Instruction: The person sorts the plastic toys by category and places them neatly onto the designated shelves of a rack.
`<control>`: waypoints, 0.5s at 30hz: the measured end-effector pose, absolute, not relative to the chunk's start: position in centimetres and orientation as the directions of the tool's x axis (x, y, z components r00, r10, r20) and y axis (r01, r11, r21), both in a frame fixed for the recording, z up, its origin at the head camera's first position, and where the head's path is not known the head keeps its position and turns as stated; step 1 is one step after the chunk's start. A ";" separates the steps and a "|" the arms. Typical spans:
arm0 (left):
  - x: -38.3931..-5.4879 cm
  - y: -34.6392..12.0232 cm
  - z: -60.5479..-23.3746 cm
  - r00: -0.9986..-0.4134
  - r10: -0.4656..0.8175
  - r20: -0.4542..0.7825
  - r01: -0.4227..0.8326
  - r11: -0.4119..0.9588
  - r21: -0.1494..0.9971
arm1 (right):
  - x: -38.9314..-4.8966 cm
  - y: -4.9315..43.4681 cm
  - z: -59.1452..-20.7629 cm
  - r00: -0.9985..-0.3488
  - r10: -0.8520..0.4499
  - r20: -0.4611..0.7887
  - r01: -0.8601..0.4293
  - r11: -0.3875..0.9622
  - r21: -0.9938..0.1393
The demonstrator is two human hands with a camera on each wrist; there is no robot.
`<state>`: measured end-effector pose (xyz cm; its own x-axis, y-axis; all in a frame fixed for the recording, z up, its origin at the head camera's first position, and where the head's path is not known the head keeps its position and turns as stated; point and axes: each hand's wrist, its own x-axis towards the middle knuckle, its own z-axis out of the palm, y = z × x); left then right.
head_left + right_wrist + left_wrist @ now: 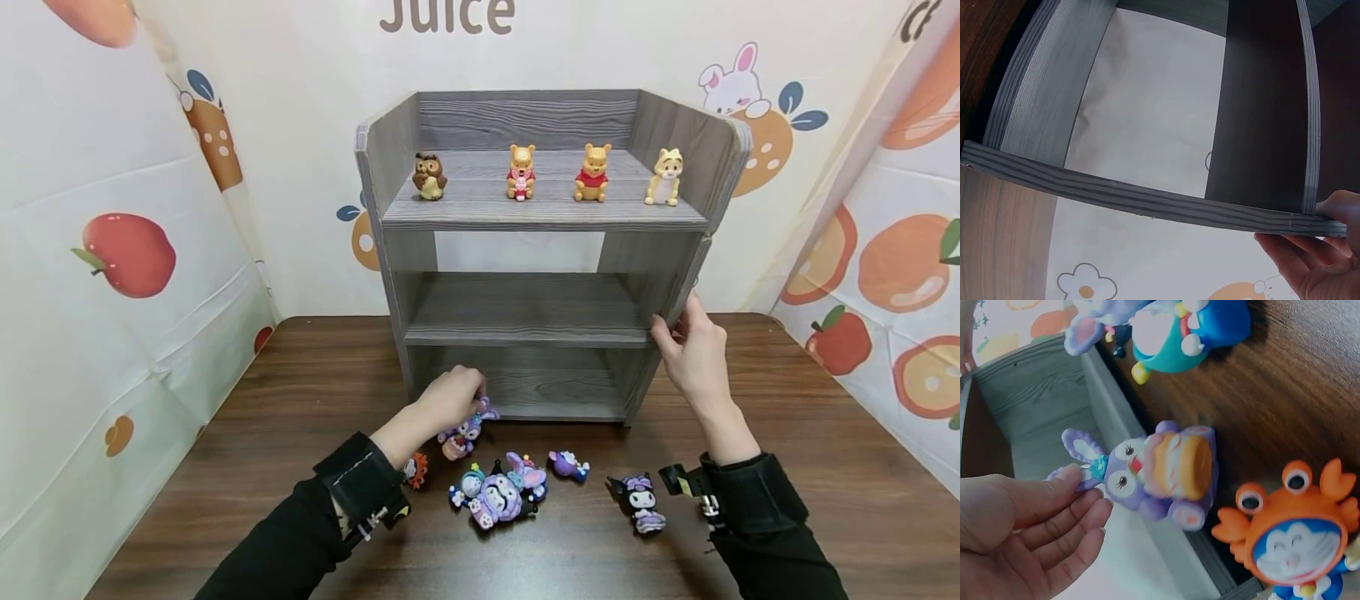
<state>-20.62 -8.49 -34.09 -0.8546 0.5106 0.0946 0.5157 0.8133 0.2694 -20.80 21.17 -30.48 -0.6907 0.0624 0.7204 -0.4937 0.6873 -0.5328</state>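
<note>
My left hand (pixel 452 395) pinches a purple bunny figurine (pixel 1166 472) by one ear, between thumb and fingertips. The figurine carries an orange-and-pink cake-like piece and wears a teal bow. It is in front of the bottom compartment of a grey wooden shelf (pixel 517 333). My right hand (pixel 693 354) grips the shelf's right side panel at the middle board, thumb on the front edge and fingers on the outer face. In the left wrist view, an orange crab-costumed figurine (pixel 1297 531) stands close to the bunny, and a teal-and-blue figurine (pixel 1179 337) lies above it.
On the top board stand an owl figurine (pixel 429 177), two yellow bear figurines (pixel 591 173) and a cream figurine (pixel 664 177). Before the shelf lie a cluster with a purple-suited figurine (pixel 497 498), a small purple figurine (pixel 569 466) and a black-hooded figurine (pixel 642 502). Fruit-print cloth surrounds the table.
</note>
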 end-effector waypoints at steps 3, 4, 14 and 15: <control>-20.3 -9.0 -33.8 -0.855 0.504 0.122 0.517 0.808 0.283 | -20.8 21.2 -30.5 -0.693 0.062 0.719 -0.497 0.681 -0.537; -20.2 -9.2 -33.7 -0.856 0.501 0.128 0.516 0.808 0.285 | -20.8 21.2 -30.5 -0.693 0.062 0.718 -0.498 0.679 -0.539; -18.6 -11.0 -33.3 -0.864 0.472 0.177 0.504 0.824 0.259 | -20.7 21.1 -30.5 -0.689 0.061 0.722 -0.512 0.665 -0.544; -18.4 -11.2 -33.4 -0.864 0.470 0.180 0.503 0.825 0.258 | -20.7 21.1 -30.5 -0.689 0.061 0.722 -0.513 0.662 -0.545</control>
